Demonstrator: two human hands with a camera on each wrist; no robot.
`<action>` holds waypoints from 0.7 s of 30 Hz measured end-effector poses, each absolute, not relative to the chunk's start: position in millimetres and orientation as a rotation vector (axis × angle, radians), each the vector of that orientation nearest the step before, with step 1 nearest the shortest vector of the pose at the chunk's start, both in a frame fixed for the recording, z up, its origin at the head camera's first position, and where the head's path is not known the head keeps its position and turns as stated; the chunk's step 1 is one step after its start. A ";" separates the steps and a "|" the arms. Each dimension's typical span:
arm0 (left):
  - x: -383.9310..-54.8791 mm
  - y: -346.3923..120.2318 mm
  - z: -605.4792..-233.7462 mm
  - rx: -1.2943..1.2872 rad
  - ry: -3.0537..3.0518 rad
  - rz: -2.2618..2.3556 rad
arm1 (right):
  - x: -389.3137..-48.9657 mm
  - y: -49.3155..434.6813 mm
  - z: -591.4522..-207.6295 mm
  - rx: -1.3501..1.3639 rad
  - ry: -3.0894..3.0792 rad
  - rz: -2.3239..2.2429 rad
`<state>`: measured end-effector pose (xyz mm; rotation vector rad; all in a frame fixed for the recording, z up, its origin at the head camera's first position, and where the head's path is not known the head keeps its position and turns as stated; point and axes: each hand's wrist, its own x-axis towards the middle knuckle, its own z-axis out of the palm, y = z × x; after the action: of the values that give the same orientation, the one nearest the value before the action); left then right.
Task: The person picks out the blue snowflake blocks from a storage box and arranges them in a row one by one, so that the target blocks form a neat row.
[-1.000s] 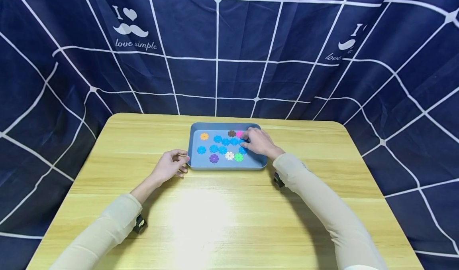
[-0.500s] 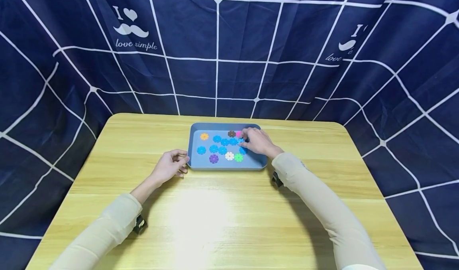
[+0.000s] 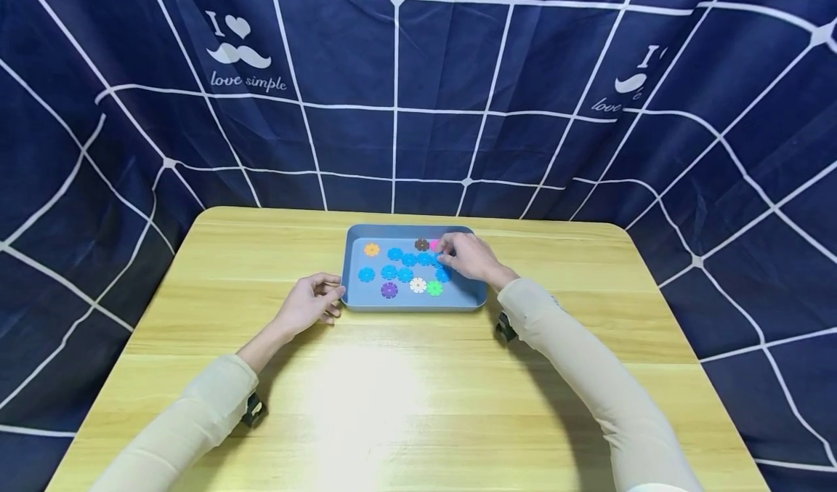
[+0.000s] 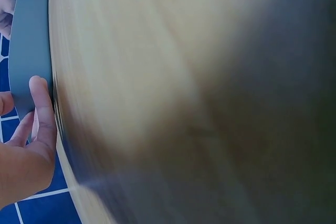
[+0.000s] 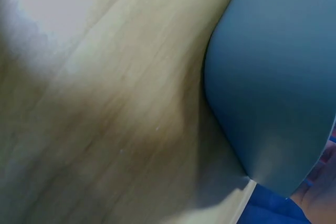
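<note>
A shallow blue-grey tray (image 3: 415,306) on the table holds several notched plastic snowflake discs. My left hand (image 3: 309,303) grips the tray's near left side, thumb at the rim; in the left wrist view its fingers (image 4: 43,103) lie against the outer wall. Reaching over the tray's right side, my right hand (image 3: 472,256) pinches a blue snowflake disc (image 3: 437,261), partly hidden by the fingertips. That disc sits at the right end of a slanting row of blue discs (image 3: 409,259). From the right wrist camera, the tray wall covers most of this hand.
Also in the tray lie an orange disc (image 3: 371,249), a brown disc (image 3: 421,245), a purple disc (image 3: 389,290), a white disc (image 3: 418,285) and a green disc (image 3: 434,288). A partly covered pink disc (image 3: 434,246) is beside my right fingers. Behind the wooden table (image 3: 392,405) hangs a navy curtain (image 3: 346,143).
My right hand's thumb and fingers have drawn closer together around the blue disc and shifted slightly left. The row of blue discs has slid a little left. My left hand stays at the tray.
</note>
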<state>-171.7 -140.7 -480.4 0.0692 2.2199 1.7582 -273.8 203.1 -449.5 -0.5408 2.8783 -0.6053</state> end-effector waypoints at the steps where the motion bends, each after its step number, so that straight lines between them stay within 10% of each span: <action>1: -171.6 -140.6 -480.4 0.069 2.220 1.758 | -273.4 203.4 -449.1 -0.543 2.879 -0.615; 21: -168.6 -140.0 -475.9 0.085 2.240 1.729 | -253.7 211.5 -437.5 -0.515 2.827 -0.887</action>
<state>-168.6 -140.0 -475.9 0.0849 2.2400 1.7290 -253.7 211.5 -437.5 -0.5153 2.8274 -0.8874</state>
